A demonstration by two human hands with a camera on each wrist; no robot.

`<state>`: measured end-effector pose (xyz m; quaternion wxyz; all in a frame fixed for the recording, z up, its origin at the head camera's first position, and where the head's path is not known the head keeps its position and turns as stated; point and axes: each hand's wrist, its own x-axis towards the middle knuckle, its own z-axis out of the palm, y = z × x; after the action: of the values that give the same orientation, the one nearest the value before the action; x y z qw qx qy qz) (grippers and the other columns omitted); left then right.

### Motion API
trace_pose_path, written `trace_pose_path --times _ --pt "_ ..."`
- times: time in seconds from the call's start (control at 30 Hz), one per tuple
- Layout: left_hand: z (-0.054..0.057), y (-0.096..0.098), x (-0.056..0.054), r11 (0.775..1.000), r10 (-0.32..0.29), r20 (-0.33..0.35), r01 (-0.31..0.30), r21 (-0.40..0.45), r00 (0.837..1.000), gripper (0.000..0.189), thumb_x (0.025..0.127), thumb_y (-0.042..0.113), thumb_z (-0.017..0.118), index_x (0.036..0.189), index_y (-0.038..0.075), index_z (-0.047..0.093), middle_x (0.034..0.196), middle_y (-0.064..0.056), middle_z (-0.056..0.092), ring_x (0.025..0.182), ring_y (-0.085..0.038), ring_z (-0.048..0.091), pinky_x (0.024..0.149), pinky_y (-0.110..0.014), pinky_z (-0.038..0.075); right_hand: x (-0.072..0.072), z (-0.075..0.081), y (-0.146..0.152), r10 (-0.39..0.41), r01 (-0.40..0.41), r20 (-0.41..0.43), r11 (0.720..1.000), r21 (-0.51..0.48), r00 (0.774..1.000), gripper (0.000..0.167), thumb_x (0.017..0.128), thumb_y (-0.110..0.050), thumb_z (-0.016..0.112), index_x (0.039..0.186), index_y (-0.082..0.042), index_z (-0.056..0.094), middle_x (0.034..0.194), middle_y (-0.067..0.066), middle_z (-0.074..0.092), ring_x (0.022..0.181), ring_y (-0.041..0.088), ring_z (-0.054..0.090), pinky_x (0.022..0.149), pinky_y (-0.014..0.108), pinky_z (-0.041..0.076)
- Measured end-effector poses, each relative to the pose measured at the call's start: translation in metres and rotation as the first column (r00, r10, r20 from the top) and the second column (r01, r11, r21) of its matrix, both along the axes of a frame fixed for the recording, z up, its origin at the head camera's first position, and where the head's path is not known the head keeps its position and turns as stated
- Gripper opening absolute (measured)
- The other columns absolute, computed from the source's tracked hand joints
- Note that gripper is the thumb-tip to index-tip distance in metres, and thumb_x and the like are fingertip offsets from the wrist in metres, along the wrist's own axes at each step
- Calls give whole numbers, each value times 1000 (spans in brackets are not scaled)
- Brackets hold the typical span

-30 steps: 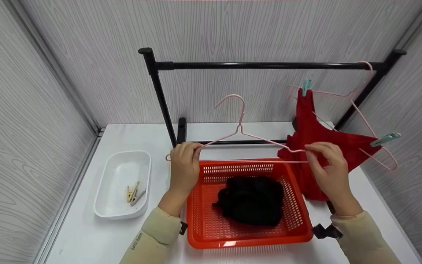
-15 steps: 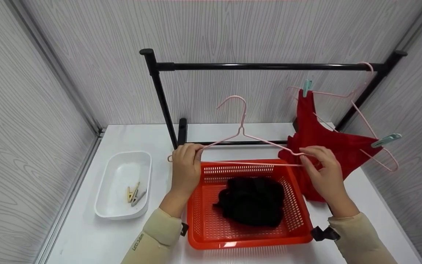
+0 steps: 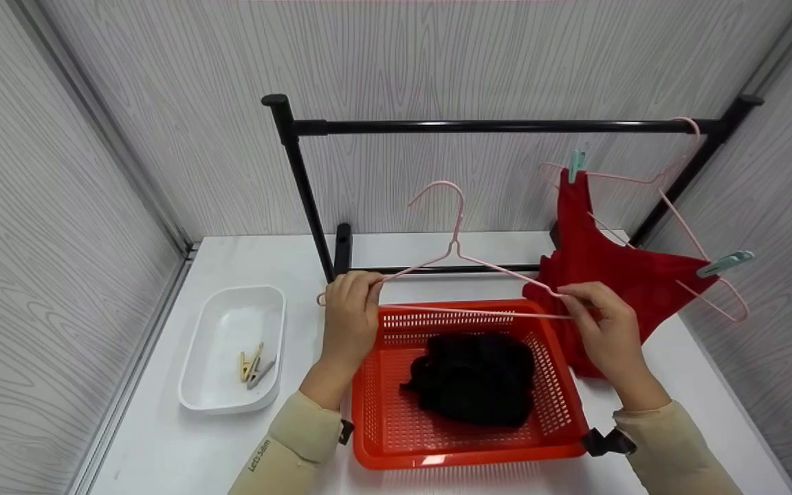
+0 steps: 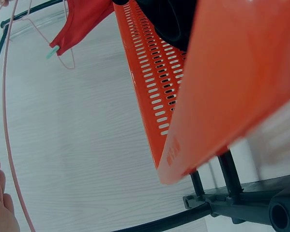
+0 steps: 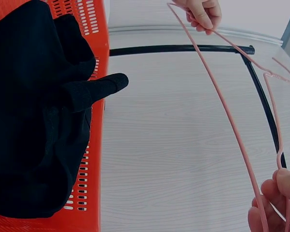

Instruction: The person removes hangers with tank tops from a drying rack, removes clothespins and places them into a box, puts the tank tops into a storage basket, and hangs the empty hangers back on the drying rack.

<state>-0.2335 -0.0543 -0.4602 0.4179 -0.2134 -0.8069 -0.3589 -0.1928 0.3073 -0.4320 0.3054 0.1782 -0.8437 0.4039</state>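
Note:
Between both hands is a pink wire hanger (image 3: 468,311), its hook pointing up, held over the back rim of an orange basket (image 3: 468,459). My left hand (image 3: 351,316) grips the hanger's left end; a small loop of wire pokes out past it. At the other end, my right hand (image 3: 606,326) pinches the upper wire near the shoulder notch between thumb and fingers, as the right wrist view also shows with the right hand's fingers (image 5: 268,193). Inside the basket lies a bunched black garment (image 3: 478,378).
A black rack (image 3: 437,127) stands behind. From its right end hangs another pink hanger with a red garment (image 3: 609,275) fastened by a green clothespin (image 3: 724,263) and a second one. At left, a white tray (image 3: 214,302) holds several clothespins (image 3: 251,364).
The hanger's right end has dipped lower, tilting it slightly. My right hand has shifted left and down along the wire; the left hand has barely moved.

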Motion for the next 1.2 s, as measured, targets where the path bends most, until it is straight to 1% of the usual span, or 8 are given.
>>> trace_pose_path --times 0.23,0.4,0.53,0.6,0.7,0.83,1.03,1.2 --pt "5 -5 -3 999 -20 21 21 -40 1000 8 97 9 65 104 7 68 97 -5 66 87 -23 60 82 -38 47 0 0 1 16 -17 -24 1000 -23 1000 23 89 10 67 105 -5 74 97 6 70 86 5 60 81 11 48" --pt "13 -10 -7 996 -31 -2 31 -81 1000 10 99 13 63 105 7 68 100 -5 67 91 -23 62 85 -39 49 -1 -1 2 39 -41 -34 998 -57 999 17 89 10 66 102 1 72 96 7 69 86 4 61 80 12 50" --pt "24 -14 -10 992 -31 -35 27 -122 999 11 100 12 61 107 7 67 102 -7 67 94 -24 63 86 -41 49 -1 0 3 39 -40 -26 997 -68 999 16 90 10 65 102 1 72 95 8 68 85 6 62 80 13 51" --pt "33 -16 -13 989 -31 -52 23 -147 998 12 100 12 60 109 6 67 104 -7 67 96 -25 63 88 -41 49 -1 0 3 34 -35 -24 997 -74 999 17 90 10 65 101 0 72 95 8 68 85 8 62 80 13 51" --pt "52 -20 -18 984 -25 -86 10 -178 996 14 99 11 59 110 6 66 107 -9 67 99 -27 63 89 -42 49 -1 0 3 19 -21 -29 997 -80 999 18 89 12 65 101 1 73 94 10 68 83 11 63 80 11 50" --pt "80 -25 -28 978 23 -122 -48 -205 992 20 97 9 60 116 4 66 114 -11 66 105 -30 61 93 -45 48 -1 0 2 10 -14 -51 996 -88 999 20 86 17 65 99 4 72 91 15 67 81 8 62 77 9 49" --pt "114 -32 -42 965 124 -77 -138 -221 989 32 99 15 56 129 4 59 134 -14 57 122 -34 53 103 -47 42 3 9 -6 25 -32 -71 995 -90 997 18 84 21 65 97 10 70 89 20 66 82 -1 60 75 9 49" --pt "128 -34 -51 950 183 -28 -184 -252 983 40 101 21 53 137 5 52 146 -17 48 131 -36 44 108 -50 36 1 5 -2 7 -13 -73 996 -83 997 20 83 19 66 97 6 72 89 17 67 82 1 60 75 8 48"
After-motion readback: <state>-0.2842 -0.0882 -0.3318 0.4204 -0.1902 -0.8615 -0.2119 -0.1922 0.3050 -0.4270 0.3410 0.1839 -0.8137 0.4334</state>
